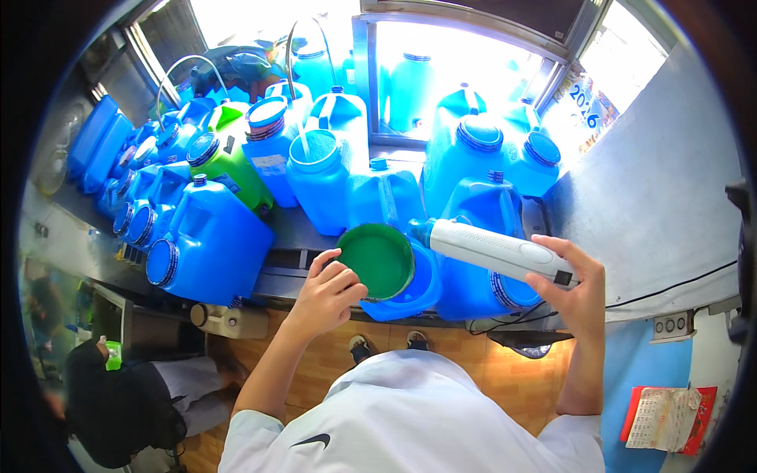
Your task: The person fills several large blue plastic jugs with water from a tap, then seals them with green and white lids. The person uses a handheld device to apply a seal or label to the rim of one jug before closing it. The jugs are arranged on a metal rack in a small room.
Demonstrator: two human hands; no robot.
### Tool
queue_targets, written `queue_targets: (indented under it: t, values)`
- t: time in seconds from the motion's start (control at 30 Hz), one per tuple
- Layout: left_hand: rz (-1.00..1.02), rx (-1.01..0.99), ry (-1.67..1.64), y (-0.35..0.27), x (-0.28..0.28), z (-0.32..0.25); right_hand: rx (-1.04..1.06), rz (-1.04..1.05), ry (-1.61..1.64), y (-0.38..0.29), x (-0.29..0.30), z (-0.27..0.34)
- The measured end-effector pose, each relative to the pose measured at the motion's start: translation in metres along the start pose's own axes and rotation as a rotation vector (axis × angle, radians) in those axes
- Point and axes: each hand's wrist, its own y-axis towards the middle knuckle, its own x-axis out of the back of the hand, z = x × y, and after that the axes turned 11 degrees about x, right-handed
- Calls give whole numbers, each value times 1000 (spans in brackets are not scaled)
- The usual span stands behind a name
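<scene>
My right hand (571, 278) grips a white heat gun (497, 251), its blue-tinted nozzle pointing left. The nozzle is close to a round green lid (378, 260) on the upright mouth of a blue water jug (414, 295). At the lid's left edge is my left hand (334, 287), fingers curled against the rim; the thumb is partly hidden. Just behind stands a blue jug with a handle and small cap (384, 192). Under the heat gun is another blue jug (479, 204), its lid with a patterned band.
Water streams from a curved metal spout (288, 59) into an open blue container (313, 151). Blue jugs and a green jug (230, 159) crowd the metal counter. A black cord (668, 284) runs to an outlet (673, 324). At left, a person in dark clothes (118, 396) bends over.
</scene>
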Motion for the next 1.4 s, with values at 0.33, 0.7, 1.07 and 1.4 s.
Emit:
queue_targets:
  t: [0.33, 0.7, 1.07, 1.4]
  values:
    - [-240, 373, -409, -37, -56, 22, -148, 6, 103, -12, -11, -17]
    - [-102, 361, -811, -50, -68, 9, -105, 75, -36, -4, -12, -9]
    - [-129, 486, -864, -40, -90, 10, -88, 173, -89, 19, 0, 9]
    - [-30, 656, -1200, -42, -78, -2, -28, 213, 41, 28, -31, 9]
